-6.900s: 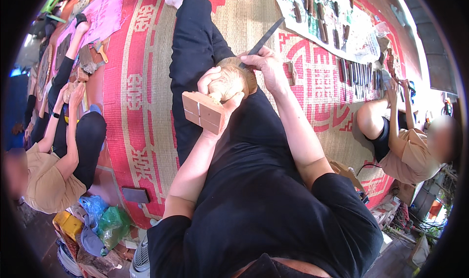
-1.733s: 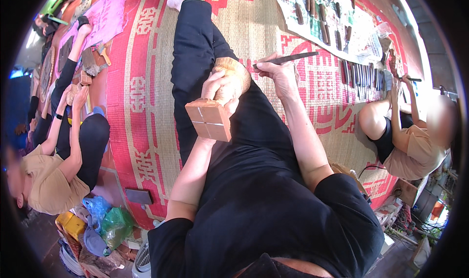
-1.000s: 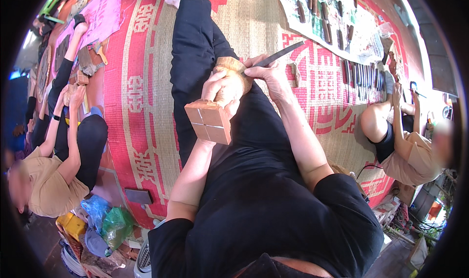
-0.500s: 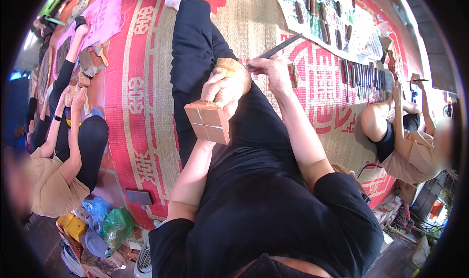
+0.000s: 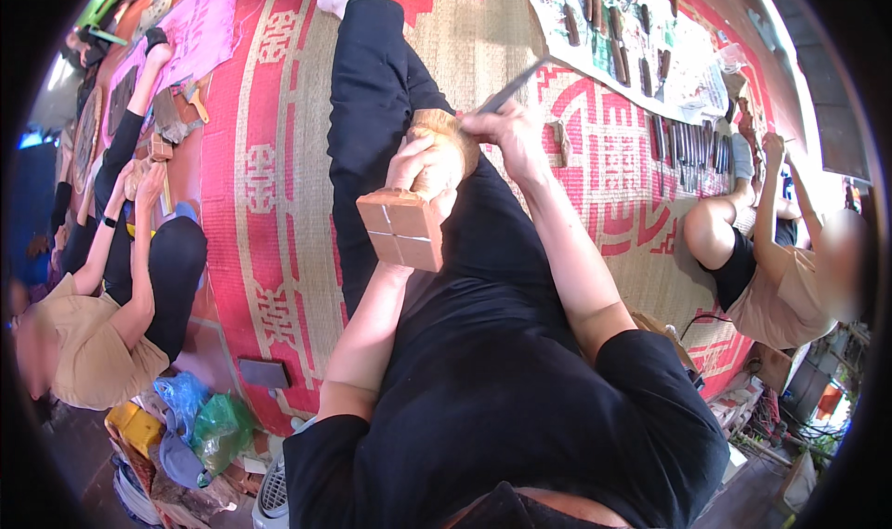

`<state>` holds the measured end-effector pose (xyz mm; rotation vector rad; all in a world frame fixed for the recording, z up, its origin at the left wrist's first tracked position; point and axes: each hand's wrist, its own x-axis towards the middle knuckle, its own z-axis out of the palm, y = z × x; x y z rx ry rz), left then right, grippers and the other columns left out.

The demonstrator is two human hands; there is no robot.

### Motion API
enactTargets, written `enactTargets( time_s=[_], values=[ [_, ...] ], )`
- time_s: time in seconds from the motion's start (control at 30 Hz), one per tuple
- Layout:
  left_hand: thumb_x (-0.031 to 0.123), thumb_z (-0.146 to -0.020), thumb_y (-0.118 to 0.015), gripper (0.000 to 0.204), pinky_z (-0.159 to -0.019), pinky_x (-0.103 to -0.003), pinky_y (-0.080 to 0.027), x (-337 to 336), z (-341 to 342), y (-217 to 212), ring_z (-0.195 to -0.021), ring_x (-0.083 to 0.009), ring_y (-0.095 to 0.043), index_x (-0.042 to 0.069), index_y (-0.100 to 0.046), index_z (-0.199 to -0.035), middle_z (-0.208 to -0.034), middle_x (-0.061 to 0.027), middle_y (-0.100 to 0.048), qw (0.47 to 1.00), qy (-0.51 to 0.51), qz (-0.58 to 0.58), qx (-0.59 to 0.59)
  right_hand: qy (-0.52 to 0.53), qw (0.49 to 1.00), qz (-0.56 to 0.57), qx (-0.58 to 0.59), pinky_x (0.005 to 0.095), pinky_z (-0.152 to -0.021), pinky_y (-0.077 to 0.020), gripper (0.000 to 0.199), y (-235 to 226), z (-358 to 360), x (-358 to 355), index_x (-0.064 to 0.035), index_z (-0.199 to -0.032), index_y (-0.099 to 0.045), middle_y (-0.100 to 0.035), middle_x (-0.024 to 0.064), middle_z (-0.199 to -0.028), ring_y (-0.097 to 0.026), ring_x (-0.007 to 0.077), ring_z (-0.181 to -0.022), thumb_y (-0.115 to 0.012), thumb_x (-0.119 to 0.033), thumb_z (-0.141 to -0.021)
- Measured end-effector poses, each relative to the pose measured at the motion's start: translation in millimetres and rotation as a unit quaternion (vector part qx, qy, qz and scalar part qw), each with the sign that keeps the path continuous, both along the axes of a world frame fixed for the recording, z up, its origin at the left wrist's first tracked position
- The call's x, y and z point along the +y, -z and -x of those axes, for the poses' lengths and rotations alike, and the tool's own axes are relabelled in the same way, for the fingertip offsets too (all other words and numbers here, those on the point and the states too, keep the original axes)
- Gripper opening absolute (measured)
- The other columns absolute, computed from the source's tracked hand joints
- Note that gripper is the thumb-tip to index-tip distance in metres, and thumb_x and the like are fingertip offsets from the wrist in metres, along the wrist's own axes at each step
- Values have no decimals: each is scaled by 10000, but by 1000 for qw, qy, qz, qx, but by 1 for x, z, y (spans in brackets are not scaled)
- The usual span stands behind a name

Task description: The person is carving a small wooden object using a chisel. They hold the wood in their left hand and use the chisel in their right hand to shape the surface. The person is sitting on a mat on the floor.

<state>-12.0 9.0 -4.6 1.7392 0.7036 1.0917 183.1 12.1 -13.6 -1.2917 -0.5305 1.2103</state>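
Left hand: grip wrapped round the carved wooden piece, between rounded end and square base.
Carved wooden piece: held up above the sitter's dark trousers, crossed pale lines on its base.
Right hand: grip pinching a flat dark tool, its lower end right by the wood; touching or not, I can't tell.
Mat: red and straw, beneath the legs.
Pale sheet: brown-handled tools scattered across it.

A red-and-straw patterned woven mat carries a thin white sheet strewn with brown-handled tools. Just below the sheet lie slim dark rod-like tools and a small brown block; far below-left, a flat grey rectangular slab.
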Motion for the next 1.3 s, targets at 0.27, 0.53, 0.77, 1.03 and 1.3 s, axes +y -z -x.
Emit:
enactTargets(
  time_s=[0.27, 0.53, 0.77, 1.03, 1.3],
  values=[
    [83, -830, -659, 387, -1025, -385, -398, -1, -2, 3, -1231, -276, -477, 39, -535, -1194, -1292, -119, -493, 1000, 2, 6, -9, -9, 1000, 2, -23, 294, -707, -532, 132, -1, -9, -2, 10, -896, -679, -703, 106, -854, -660, 158, -763, -686, -63, -787],
    [62, -803, -667, 366, -1037, -405, -389, -1, -2, -2, -1224, -289, -487, 25, -548, -1148, -1273, -135, -511, 997, -1, -67, 22, 8, 999, 27, -32, 278, -682, -524, 128, -3, -10, 9, 14, -858, -659, -687, 107, -784, -647, 153, -714, -699, -50, -755],
    [55, -795, -668, 359, -1049, -406, -383, -3, -4, 0, -1227, -301, -486, 22, -549, -1132, -1262, -136, -519, 999, -11, -50, 12, -96, 995, 6, -41, 284, -726, -516, 197, -17, -6, 4, 12, -931, -684, -698, 100, -872, -653, 161, -789, -715, -100, -772],
    [29, -793, -669, 451, -1027, -379, -399, -7, -1, 2, -1249, -268, -445, 65, -516, -1216, -1326, -100, -459, 998, 28, 61, 2, 35, 999, 3, -20, 285, -655, -538, 149, 5, -16, 19, 51, -867, -636, -671, 121, -742, -665, 181, -664, -694, -42, -766],
    [68, -788, -685, 421, -1084, -438, -315, -4, -3, 1, -1306, -315, -390, 67, -541, -1184, -1301, -111, -491, 999, 28, -26, 4, -109, 989, 1, -101, 277, -721, -514, 160, -9, -1, 9, 24, -898, -680, -690, 89, -834, -648, 153, -774, -705, -68, -770]
  ],
)
